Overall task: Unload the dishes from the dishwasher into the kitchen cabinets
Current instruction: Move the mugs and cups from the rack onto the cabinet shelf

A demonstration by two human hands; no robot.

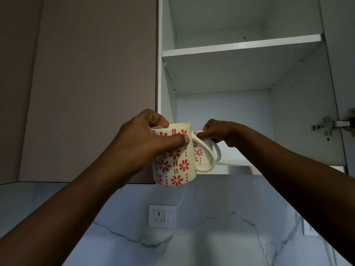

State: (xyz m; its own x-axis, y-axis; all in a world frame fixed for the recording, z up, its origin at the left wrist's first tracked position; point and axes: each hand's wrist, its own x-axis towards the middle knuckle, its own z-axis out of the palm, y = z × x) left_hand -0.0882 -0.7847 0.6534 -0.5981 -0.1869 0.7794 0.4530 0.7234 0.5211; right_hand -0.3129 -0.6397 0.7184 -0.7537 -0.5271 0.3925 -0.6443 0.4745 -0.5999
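Holding item one, a cream ceramic mug with red flower print, your left hand wraps its body, thumb across the front near the handle, fingers curled over the rim; it hangs upright just below and in front of the front edge of the open white wall cabinet. Item two, a second matching floral mug, sits just behind the first at the cabinet's bottom-shelf front edge, your right hand pinching its rim. Adjacent: closed brown cabinet door, white wall socket, marble-pattern backsplash.
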